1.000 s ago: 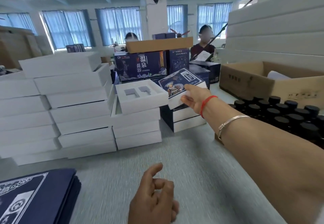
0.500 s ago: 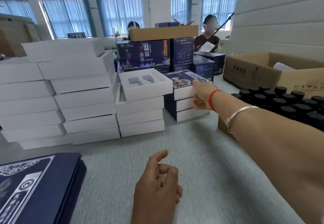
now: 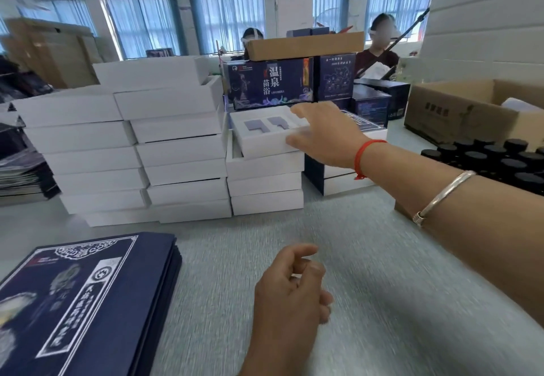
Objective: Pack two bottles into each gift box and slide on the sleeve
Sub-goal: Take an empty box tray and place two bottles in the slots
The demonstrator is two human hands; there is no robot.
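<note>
Right hand [image 3: 326, 135] is out over the middle of the frame, fingers [image 3: 306, 110] spread and fairly straight, thumb low against the near right corner of the top white gift box [image 3: 265, 134]. It touches or nearly touches that box; the blur stops me saying which, but nothing is gripped yet. The box sits open on the short stack at centre, slightly askew on the one beneath, its white insert showing two empty cut-outs [image 3: 266, 124].

Left hand [image 3: 290, 290] hangs low in the frame above the table [image 3: 382, 272], fingers loosely curled, holding nothing.

How will it handle? By my reading the empty box is light, stiff card with a foam-like insert: easy to lift, easy to skid on its neighbour. Best hold looks like thumb on the near wall and fingers across the top or far edge, at the right end, keeping off the cut-outs and not squeezing the thin walls.

The dark-capped bottles [image 3: 500, 163] crowd the right edge, just beyond the forearm; they look like glass, so likely heavier, smooth and breakable, better taken by the body than the cap. The flat navy sleeves [image 3: 88, 296] lie stacked at lower left, thin card that would crease if bent.
</note>
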